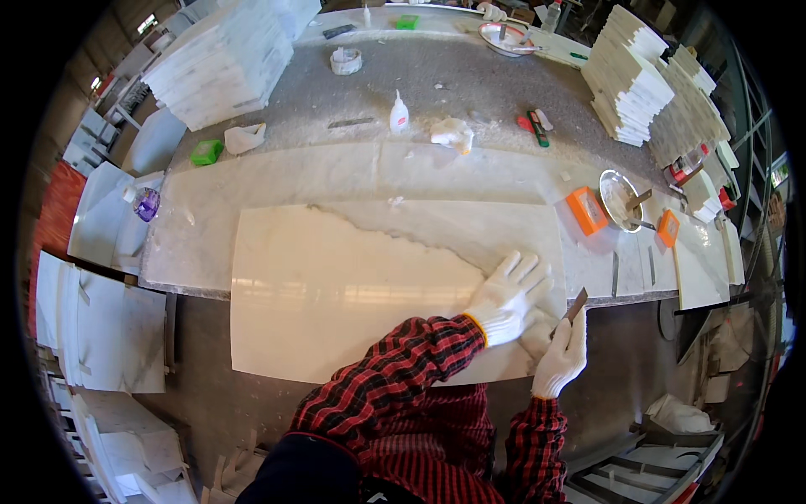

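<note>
A large polished slab of white stone (353, 286) lies in front of me, overhanging the table's near edge. A dark grey vein runs diagonally across it. My left hand (508, 298), in a white knit glove, lies on the slab's right part with its fingers stretched out and apart. My right hand (562, 357), also gloved, is closed around a flat metal scraper blade (576, 307) beside the slab's right edge. The blade points up and away from me. Where it sits inside the fingers is hidden.
Beyond the slab stand a white squeeze bottle (399, 115) and a crumpled white cloth (453, 134). At right are an orange box (586, 211) and a metal bowl (619, 200) with a tool. Stone stacks (222, 63) rise at far left and far right (625, 80).
</note>
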`<state>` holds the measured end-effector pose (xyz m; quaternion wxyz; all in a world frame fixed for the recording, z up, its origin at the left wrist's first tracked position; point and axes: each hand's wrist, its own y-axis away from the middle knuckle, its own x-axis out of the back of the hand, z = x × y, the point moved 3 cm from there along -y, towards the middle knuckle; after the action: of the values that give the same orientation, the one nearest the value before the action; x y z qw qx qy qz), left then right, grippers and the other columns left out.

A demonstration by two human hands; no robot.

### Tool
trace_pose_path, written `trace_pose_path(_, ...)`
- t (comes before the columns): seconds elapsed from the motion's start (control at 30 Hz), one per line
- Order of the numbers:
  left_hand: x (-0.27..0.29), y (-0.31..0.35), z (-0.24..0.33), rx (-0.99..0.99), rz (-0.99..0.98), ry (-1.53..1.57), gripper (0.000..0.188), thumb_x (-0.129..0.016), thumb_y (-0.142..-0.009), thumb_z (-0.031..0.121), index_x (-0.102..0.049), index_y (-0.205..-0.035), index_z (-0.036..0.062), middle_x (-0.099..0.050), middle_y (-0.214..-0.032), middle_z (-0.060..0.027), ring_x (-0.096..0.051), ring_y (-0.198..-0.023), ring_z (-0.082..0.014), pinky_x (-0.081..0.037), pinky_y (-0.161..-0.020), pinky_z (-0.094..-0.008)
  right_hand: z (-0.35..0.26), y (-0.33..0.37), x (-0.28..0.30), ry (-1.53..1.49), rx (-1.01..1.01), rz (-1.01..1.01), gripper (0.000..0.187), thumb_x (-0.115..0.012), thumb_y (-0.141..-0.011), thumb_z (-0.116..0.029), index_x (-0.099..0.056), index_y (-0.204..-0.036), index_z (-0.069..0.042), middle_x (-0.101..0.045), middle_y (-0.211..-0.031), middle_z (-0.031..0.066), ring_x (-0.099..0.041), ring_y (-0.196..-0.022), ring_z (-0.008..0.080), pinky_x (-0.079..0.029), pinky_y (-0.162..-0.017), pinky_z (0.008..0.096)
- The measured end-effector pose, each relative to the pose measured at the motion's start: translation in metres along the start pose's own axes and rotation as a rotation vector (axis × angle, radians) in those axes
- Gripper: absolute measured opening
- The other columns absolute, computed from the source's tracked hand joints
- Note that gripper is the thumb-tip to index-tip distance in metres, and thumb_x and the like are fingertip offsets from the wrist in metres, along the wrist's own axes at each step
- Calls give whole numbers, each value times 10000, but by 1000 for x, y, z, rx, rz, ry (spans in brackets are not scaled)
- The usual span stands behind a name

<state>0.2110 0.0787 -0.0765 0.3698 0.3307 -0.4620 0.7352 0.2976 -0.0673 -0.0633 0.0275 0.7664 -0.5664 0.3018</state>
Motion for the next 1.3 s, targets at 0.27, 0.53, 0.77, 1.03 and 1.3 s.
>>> trace_pose_path(0.27,111,55,-157,382,230,-385,587,-528,-1046,433,-471,-1528,102,-549,-1463,-203,-425,-1438,-383,-319,-1193,-508,16,10,-5,27,64,55,393,-633,-1016,-87,-633,-1385,44,-761,-1105,164,-669,-825,160,-545,-770,319)
trace_pose_path(0.53,243,220,-206,990,124,-859,657,-462,-1078,430,-348,-1620,77,-322,-1666,-224,-261,-1534,-445,-210,-1259,-526,29,12,-16,13,133,139,372,-656,-1001,-65,-652,-1352,57,-750,-1142,218,-704,-816,235,-567,-752,356)
trace_pose_path(0.77,232,260,-172,796,467,-702,607,-460,-1098,366,-361,-1603,46,-363,-1641,-218,-318,-1488,-463,-269,-1229,-519,53,14,-27,-31,83,106,397,-610,-1033,-91,-619,-1413,26,-737,-1240,161,-679,-905,168,-552,-807,310)
trace_pose_path(1.03,227,276,-188,901,419,-659,575,-439,-1098,316,-388,-1576,2,-358,-1643,-223,-301,-1499,-463,-262,-1224,-545,31,18,-21,20,133,87,390,-614,-1038,-114,-622,-1391,51,-696,-1325,227,-708,-1127,297,-534,-974,362)
trace_pose_path(1.3,53,225,-66,319,-299,-2377,325,-527,-1039,251,-631,-1234,13,-641,-1160,-189,-631,-1032,-349,-531,-880,-514,27,18,-24,4,174,104,371,-628,-1028,-128,-654,-1354,45,-713,-1281,234,-722,-1115,331,-553,-963,393)
